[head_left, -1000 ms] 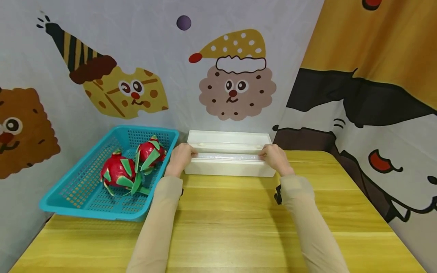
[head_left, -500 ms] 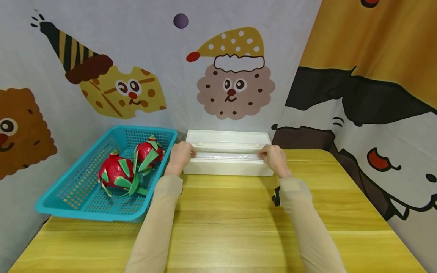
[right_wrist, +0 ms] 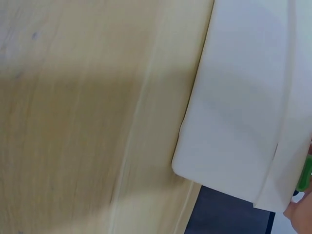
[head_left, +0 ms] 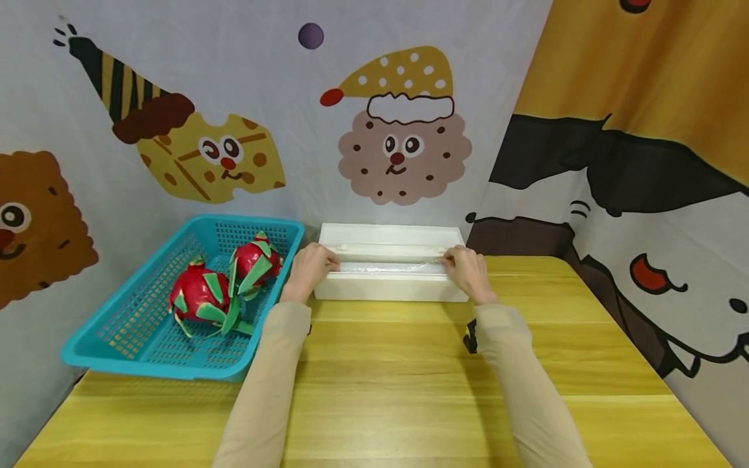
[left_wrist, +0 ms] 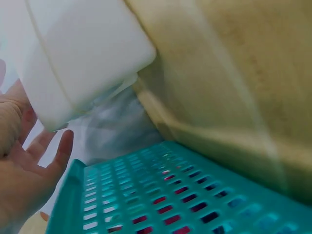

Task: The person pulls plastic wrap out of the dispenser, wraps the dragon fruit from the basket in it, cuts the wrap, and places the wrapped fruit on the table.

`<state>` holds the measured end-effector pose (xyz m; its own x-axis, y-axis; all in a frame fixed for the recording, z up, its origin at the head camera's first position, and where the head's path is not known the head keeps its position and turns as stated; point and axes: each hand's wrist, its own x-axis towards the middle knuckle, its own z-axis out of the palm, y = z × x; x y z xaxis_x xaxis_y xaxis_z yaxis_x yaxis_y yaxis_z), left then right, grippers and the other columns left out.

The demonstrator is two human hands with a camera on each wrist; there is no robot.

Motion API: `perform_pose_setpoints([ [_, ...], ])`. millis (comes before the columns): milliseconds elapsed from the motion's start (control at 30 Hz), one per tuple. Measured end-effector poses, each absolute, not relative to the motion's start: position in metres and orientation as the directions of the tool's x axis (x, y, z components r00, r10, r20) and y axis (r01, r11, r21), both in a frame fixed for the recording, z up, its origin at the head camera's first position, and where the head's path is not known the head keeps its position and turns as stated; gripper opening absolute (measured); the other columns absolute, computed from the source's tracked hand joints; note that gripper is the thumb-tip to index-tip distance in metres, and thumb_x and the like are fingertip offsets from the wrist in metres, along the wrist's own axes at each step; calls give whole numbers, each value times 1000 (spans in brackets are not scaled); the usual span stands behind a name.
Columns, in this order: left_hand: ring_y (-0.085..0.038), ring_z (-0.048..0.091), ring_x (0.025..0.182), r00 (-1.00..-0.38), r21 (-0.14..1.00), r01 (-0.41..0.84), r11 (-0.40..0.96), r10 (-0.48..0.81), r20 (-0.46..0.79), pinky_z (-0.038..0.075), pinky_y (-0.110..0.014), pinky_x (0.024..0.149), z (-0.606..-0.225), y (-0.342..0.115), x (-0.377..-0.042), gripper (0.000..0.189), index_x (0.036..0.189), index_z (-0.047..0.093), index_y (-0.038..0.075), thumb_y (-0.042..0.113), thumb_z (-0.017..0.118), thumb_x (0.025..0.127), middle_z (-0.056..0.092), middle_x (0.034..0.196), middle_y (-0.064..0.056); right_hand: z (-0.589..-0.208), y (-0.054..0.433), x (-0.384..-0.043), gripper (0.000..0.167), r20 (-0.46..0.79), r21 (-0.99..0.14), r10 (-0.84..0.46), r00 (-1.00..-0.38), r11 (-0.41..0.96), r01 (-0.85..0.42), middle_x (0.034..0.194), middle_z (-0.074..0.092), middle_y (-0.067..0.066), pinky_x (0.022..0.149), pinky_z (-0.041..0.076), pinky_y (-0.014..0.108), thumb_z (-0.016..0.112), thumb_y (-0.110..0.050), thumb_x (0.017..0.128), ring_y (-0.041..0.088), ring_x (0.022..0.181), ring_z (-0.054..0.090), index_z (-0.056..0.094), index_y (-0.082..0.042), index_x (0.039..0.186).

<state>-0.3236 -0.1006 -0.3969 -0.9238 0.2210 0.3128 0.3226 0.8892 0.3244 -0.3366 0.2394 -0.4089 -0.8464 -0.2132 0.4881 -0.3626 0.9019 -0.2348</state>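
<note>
We had the film (head_left: 383, 268) between our 2 hands: the left hand (head_left: 309, 266) and the right hand (head_left: 468, 270) each appeared to pinch an end of it – thumb close to fingers, though the very tips were partly hidden. It lay across the mouth of the box (head_left: 391, 288), level with our grip, with the lid (head_left: 389, 233) raised behind our fingers and the table (head_left: 392, 377) below. We judged the film light, limp and clingy – easily stretched or torn, and best held by its outer corners. The box looked stiff and smooth-walled. Just left of our left hand sat the basket (head_left: 146, 370), holding 2 fruits (head_left: 199, 291).
</note>
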Motion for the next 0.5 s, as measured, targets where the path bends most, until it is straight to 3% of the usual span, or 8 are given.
perform_pose_setpoints([
  [167,-27,65,80,-909,255,332,908,235,345,54,-38,68,-394,-101,-323,5,82,79,16,16,74,82,75,89,-6,-409,236,-336,13,473,-283,-184,-862,894,-346,87,70,13,60,52,42,64,-14,88,29,74,66,73,-4,88],
  [333,-26,63,70,-868,166,369,914,276,413,51,-37,61,-399,-101,-324,10,74,77,16,19,73,83,74,80,-5,-407,235,-336,12,459,-300,-165,-873,896,-327,85,69,13,61,51,43,64,-14,89,29,73,65,72,-5,87],
  [500,-28,61,78,-855,93,385,918,317,411,52,-39,64,-401,-101,-325,12,76,76,14,20,72,85,71,80,-6,-407,236,-336,12,443,-299,-165,-881,899,-319,85,69,12,61,49,41,64,-14,89,28,73,65,72,-5,87],
])
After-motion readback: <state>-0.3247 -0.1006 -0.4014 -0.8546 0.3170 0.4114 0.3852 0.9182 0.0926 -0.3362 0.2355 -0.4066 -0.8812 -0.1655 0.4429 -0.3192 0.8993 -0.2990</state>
